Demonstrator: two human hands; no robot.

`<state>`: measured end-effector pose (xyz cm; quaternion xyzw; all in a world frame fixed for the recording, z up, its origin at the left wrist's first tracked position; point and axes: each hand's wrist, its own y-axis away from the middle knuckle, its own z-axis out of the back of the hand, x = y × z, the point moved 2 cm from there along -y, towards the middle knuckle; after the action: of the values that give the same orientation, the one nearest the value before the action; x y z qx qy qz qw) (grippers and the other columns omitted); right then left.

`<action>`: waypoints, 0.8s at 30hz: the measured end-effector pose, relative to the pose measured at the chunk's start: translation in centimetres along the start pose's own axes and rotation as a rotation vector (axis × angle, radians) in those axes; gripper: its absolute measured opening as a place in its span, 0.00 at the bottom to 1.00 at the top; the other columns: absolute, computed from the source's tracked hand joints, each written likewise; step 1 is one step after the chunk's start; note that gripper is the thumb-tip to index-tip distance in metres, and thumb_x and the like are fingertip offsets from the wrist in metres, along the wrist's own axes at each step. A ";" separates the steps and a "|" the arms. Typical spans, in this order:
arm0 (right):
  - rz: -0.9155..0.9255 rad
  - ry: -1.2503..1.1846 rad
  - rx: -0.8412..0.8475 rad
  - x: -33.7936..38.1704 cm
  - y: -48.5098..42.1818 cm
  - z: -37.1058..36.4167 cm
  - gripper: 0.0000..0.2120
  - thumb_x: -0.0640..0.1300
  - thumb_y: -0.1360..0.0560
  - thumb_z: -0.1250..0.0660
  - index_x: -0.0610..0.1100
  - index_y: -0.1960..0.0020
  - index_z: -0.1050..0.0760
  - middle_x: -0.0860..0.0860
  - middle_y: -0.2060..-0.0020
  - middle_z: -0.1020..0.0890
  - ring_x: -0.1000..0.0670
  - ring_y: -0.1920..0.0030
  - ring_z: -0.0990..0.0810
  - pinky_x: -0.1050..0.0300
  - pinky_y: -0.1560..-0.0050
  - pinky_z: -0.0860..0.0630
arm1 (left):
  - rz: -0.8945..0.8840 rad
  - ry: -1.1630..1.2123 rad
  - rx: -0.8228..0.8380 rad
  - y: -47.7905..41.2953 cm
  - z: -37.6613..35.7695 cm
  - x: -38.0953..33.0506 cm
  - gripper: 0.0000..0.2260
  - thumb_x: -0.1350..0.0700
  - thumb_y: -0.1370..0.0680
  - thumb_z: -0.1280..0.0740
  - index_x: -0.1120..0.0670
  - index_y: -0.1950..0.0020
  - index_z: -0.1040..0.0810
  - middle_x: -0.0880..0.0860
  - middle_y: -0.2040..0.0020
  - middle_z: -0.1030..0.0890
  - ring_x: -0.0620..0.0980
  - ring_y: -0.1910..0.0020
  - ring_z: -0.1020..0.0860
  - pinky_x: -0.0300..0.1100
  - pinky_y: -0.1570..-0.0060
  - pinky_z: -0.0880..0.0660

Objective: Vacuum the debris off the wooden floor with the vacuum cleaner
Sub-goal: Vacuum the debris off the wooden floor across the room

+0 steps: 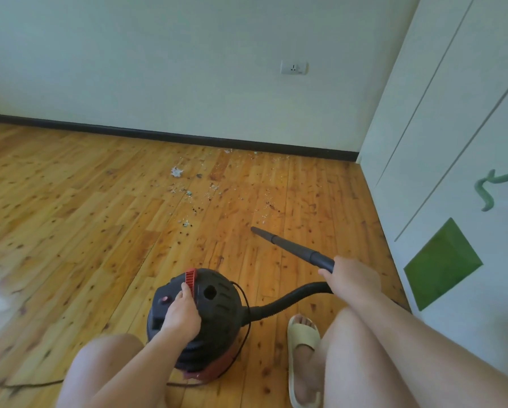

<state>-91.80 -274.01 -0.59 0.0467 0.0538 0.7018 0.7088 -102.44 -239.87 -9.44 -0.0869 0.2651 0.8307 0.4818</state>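
Observation:
A black and red canister vacuum cleaner (217, 313) stands on the wooden floor (70, 216) between my knees. My left hand (182, 313) rests on its top, fingers on the red handle (191, 279). My right hand (350, 278) grips the black hose and nozzle tube (291, 247). The nozzle tip (253, 229) points forward-left, just above the floor. Debris (188, 192), white scraps and dark crumbs, lies scattered ahead of the tip, toward the baseboard. A larger white scrap (176, 172) sits at the far left of the mess.
A white wall with a dark baseboard (188, 136) and a socket (294, 67) closes the far side. White cabinet doors (453, 172) with green stickers stand on the right. The power cord (26, 385) trails left. My slippered foot (303, 357) is beside the canister.

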 end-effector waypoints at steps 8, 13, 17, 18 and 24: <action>-0.142 -0.119 0.022 -3.8 -1.5 -1.2 0.20 0.63 0.17 0.43 0.49 0.39 0.25 0.53 0.56 0.21 0.50 0.56 0.21 0.57 0.62 0.27 | -0.023 0.006 0.048 -3.0 0.6 0.3 0.35 0.62 0.17 0.41 0.52 0.16 0.59 0.58 0.33 0.24 0.45 0.63 0.22 0.34 0.74 0.31; -0.169 -0.133 0.035 -4.2 -1.4 -1.4 0.19 0.63 0.17 0.42 0.49 0.40 0.25 0.53 0.56 0.21 0.50 0.56 0.21 0.57 0.64 0.29 | -0.053 0.008 0.044 -3.0 0.7 -0.1 0.34 0.58 0.16 0.40 0.51 0.16 0.58 0.55 0.37 0.23 0.46 0.64 0.19 0.34 0.73 0.27; -0.138 -0.117 0.043 -3.5 -1.4 -1.3 0.18 0.62 0.17 0.41 0.49 0.39 0.26 0.53 0.56 0.21 0.51 0.57 0.21 0.59 0.66 0.30 | -0.071 -0.030 0.047 -3.6 0.6 -0.4 0.35 0.58 0.16 0.40 0.53 0.16 0.59 0.55 0.32 0.25 0.45 0.64 0.20 0.33 0.74 0.28; -0.127 -0.123 0.051 -3.3 -1.5 -1.3 0.18 0.62 0.17 0.41 0.49 0.39 0.26 0.53 0.55 0.21 0.51 0.56 0.21 0.60 0.66 0.30 | -0.074 -0.044 0.049 -3.9 0.7 -0.5 0.35 0.58 0.16 0.40 0.53 0.16 0.59 0.56 0.31 0.25 0.45 0.64 0.20 0.33 0.74 0.28; -0.080 -0.161 0.091 -2.6 -2.0 -1.9 0.18 0.63 0.18 0.39 0.50 0.39 0.26 0.53 0.53 0.20 0.51 0.55 0.19 0.62 0.66 0.29 | -0.084 -0.065 0.048 -5.1 0.8 -0.8 0.36 0.58 0.16 0.40 0.53 0.16 0.60 0.57 0.30 0.26 0.45 0.64 0.20 0.34 0.73 0.29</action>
<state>-90.15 -276.62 -2.71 0.1329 0.0303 0.6639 0.7353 -97.60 -238.08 -10.26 -0.0594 0.2652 0.8055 0.5265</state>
